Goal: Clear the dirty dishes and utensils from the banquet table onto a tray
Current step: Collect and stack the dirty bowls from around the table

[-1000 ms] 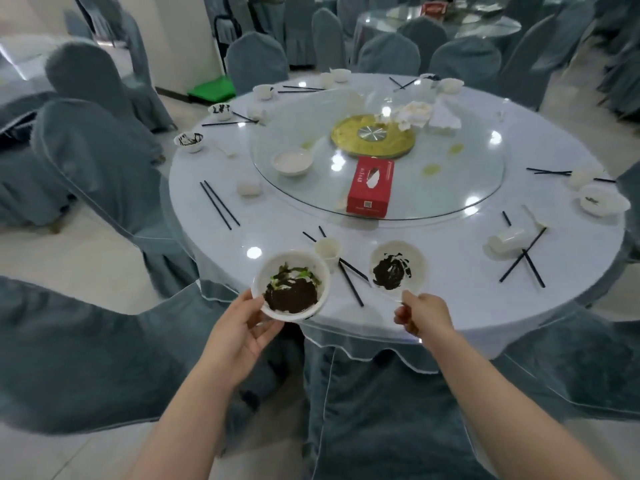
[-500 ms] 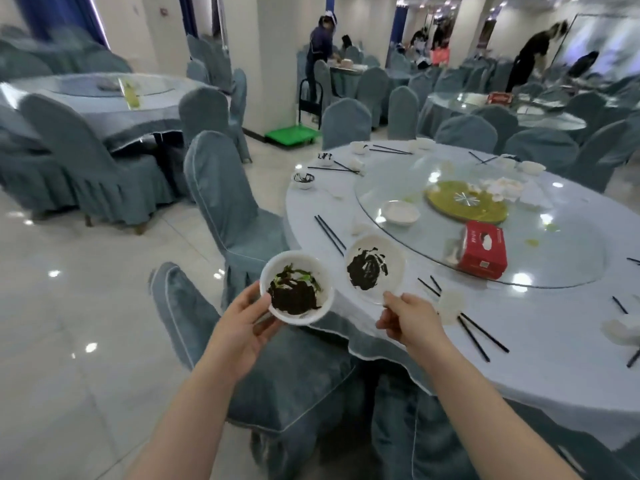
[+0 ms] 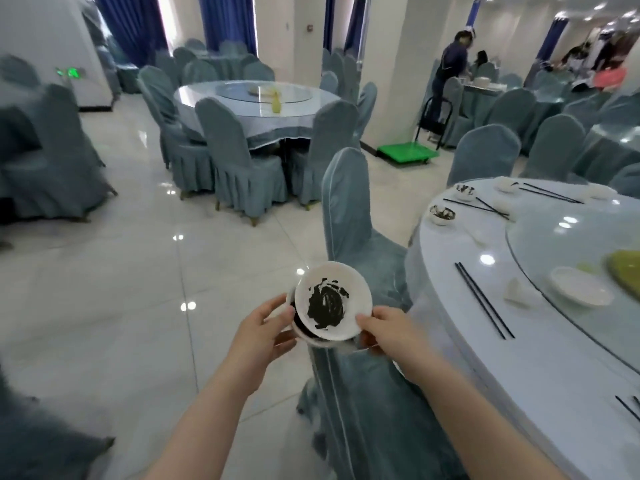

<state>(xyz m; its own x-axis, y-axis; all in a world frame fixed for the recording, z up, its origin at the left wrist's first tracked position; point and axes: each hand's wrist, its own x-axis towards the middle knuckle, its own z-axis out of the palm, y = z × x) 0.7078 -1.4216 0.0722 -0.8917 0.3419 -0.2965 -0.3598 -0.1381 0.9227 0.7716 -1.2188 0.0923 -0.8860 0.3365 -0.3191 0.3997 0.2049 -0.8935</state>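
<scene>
A white plate (image 3: 349, 282) smeared with dark sauce sits on top of a white bowl (image 3: 300, 332), which it mostly hides. My left hand (image 3: 263, 332) grips the bowl from the left and below. My right hand (image 3: 388, 332) pinches the plate's right rim. The stack hangs above a covered chair (image 3: 349, 216), left of the banquet table (image 3: 540, 362). On that table lie two dirty small bowls (image 3: 442, 214), black chopsticks (image 3: 483, 299), a white dish (image 3: 576, 291) and a spoon. No tray is in view.
A second round table (image 3: 256, 98) ringed with covered chairs stands ahead across the shiny tiled floor. A green trolley (image 3: 407, 153) sits near a pillar. A person (image 3: 450, 69) works at a far table. Chairs line the left edge.
I have turned left, away from the banquet table. The sauce-smeared plate in my right hand has come over onto the bowl in my left hand, so the two are stacked.
</scene>
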